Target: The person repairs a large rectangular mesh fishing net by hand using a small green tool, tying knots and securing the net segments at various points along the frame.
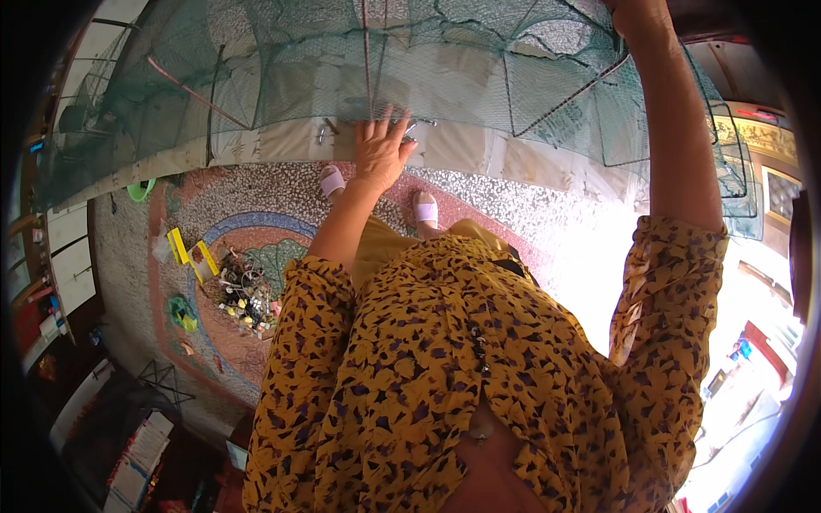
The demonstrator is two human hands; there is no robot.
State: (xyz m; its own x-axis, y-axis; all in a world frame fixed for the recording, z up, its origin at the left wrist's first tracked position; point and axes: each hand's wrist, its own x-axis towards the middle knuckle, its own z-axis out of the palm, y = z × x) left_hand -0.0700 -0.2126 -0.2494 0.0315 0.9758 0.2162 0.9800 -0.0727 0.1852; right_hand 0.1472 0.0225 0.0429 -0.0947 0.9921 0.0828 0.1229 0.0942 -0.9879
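Note:
A long green mesh net (453,77), stretched over thin frame rods, spreads across the top of the view like a folding fish trap. My left hand (380,154) lies against its near lower edge with fingers spread, holding nothing. At the top right my right hand (641,19) is raised and closed on the net's edge by a dark frame rod; its fingertips are partly cut off. Beneath the mesh is a table with a pale, creased cover (299,141). Small metal pieces (321,135) lie on it beside my left hand.
My feet in pink slippers (426,210) stand on a patterned stone floor. A pile of small mixed pieces (248,291), yellow boxes (178,245) and a green plastic bag (181,314) lie at the left. Shelves and cabinets (73,278) line the left side. Bright light covers the floor at right.

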